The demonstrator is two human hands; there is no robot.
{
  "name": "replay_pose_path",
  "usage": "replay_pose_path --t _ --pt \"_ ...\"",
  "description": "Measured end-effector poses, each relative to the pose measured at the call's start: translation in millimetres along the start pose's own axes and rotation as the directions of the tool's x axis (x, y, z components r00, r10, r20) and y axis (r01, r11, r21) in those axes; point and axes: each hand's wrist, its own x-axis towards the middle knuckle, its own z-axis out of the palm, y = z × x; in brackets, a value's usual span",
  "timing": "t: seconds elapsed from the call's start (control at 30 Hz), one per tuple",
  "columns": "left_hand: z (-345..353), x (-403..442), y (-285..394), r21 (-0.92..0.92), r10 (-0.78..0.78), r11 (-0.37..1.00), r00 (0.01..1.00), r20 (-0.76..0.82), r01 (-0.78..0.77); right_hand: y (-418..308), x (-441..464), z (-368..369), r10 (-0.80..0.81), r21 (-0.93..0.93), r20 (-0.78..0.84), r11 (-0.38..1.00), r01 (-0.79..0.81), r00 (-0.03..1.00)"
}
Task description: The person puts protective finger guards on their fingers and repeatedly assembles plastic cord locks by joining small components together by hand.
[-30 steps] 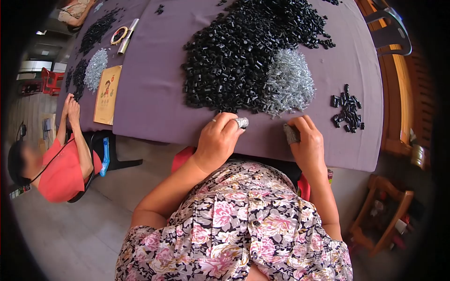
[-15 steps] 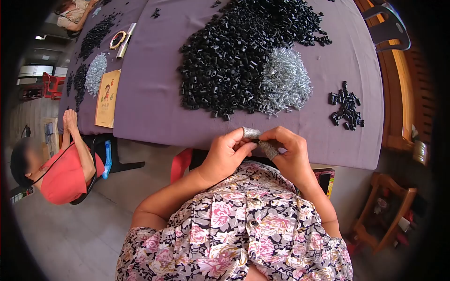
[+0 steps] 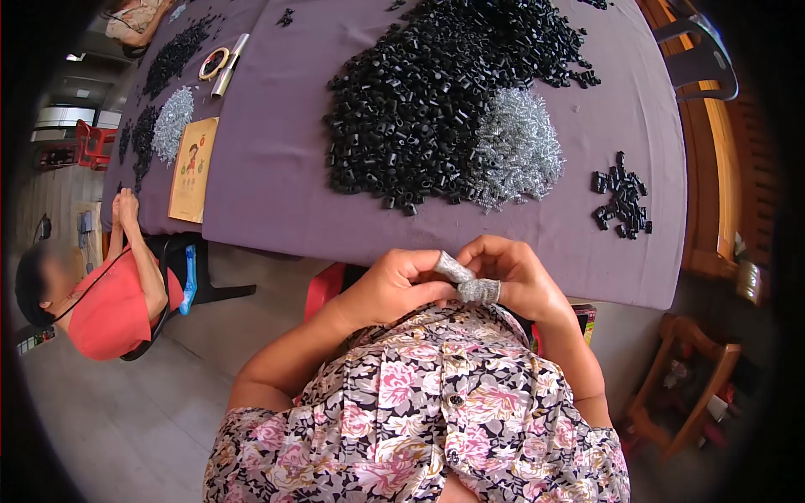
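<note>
In front of my chest, at the table's near edge, my left hand and my right hand meet fingertip to fingertip. Both are closed in a pinch. A grey cloth finger sleeve covers my left index finger, and another grey finger sleeve wraps my right thumb. Whatever lies between the fingertips is hidden behind them. Beyond my hands, a large heap of small black plastic tubes lies on the table. Against its right side rests a pile of small silvery springs.
A small cluster of black pieces lies at the right on the purple tablecloth. Left are a yellow booklet, a tape roll and more piles. A person in a red top sits there. A dark chair stands far right.
My hands have drawn closer together, and my right thumb now lies sideways across the fingertips. A dark bit visible between them before is now hidden. The view has shifted slightly.
</note>
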Motion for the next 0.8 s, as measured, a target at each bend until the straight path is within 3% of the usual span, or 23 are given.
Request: replay_pose_path --t 0.07,0.1,0.13,0.2,0.3,0.4,0.5,0.6,0.73,0.8 --pt "-7.9 -0.6 -0.6 -0.075 0.028 0.997 0.997 -0.07 -0.033 -7.6 4.7 7.1 -0.025 -0.056 -0.062 0.998 0.021 0.998" --pt "-14.8 1.7 -1.7 -0.076 0.051 0.995 0.991 -0.125 -0.06 -4.6 9.7 9.4 -0.111 -0.108 -0.19 0.99 0.091 0.975" --pt "-21.4 3.6 -3.2 -0.077 0.072 0.993 0.981 -0.179 -0.087 -7.4 15.4 8.3 -0.297 -0.501 -0.281 0.857 0.125 0.912" --pt "-30.1 4.0 -6.1 -0.066 0.055 0.995 0.947 -0.317 -0.08 -15.6 27.3 6.0 -0.524 -0.869 -0.216 0.489 0.082 0.824" --pt "-31.3 3.6 -8.6 -0.11 0.047 0.99 0.945 -0.323 -0.087 -15.1 44.1 9.0 -0.676 -0.969 -0.027 0.199 0.146 0.737" --pt "-30.3 3.7 -10.6 -0.115 0.073 0.987 0.946 -0.316 -0.115 -12.0 47.8 13.8 -0.63 -0.98 -0.024 0.169 0.107 0.776" --pt "-32.2 1.6 -11.1 -0.134 0.084 0.982 0.945 -0.316 -0.132 -9.3 37.7 14.7 -0.559 -0.96 -0.028 0.247 0.135 0.829" --pt "-34.7 2.5 -12.8 -0.156 0.079 0.979 0.949 -0.305 -0.132 -9.5 26.1 11.7 -0.592 -0.916 -0.089 0.364 0.168 0.801" --pt "-34.7 4.5 -13.7 -0.158 0.076 0.98 0.956 -0.283 -0.124 -11.9 22.7 6.1 -0.583 -0.918 -0.162 0.384 0.094 0.796" --pt "-33.0 5.9 -12.7 -0.152 0.07 0.982 0.96 -0.273 -0.115 -13.5 27.4 10.4 -0.594 -0.936 -0.119 0.334 0.109 0.796"
